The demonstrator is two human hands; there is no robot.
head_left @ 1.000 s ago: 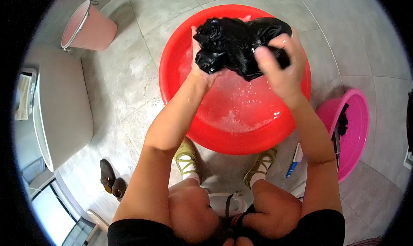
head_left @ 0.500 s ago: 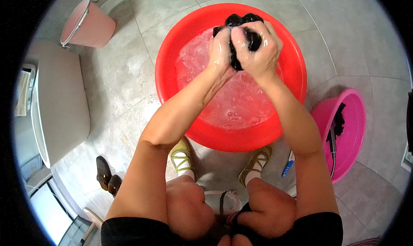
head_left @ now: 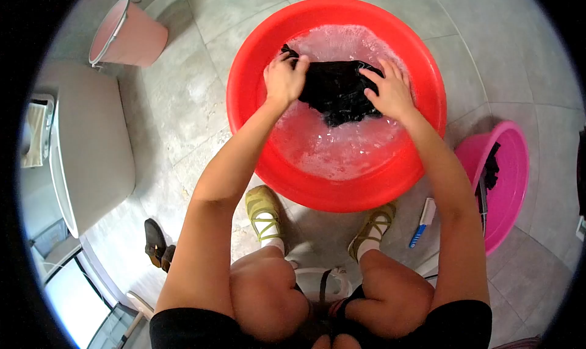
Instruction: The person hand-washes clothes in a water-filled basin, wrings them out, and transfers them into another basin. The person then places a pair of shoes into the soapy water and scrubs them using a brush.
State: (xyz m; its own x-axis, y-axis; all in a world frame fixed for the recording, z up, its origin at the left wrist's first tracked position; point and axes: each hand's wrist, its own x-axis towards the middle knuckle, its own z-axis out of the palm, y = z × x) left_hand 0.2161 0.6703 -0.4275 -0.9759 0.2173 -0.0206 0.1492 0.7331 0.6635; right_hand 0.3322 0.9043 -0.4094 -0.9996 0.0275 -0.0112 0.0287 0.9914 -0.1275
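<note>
Head view: main risk I see is slip. Black cloth looks wet, and the suds in the red basin probably cut grip; a loose hold on one side could drop that end back in. Second risk: splash over the rim if the cloth gets lifted and dropped fast, which would wet the floor around the feet. Cloth bunching under itself is possible too, since its near edge already looks ragged.

Position: cloth lies roughly flat in the basin, partly in the suds, spread between the two hands. Left fingers are at its left end, curled, with a bit of cloth poking out beyond them; can't tell if they're pinching it. Right fingers are splayed wide on its right end, tips on the fabric, not closed around it. Middle of the cloth has no fingers on it.
</note>
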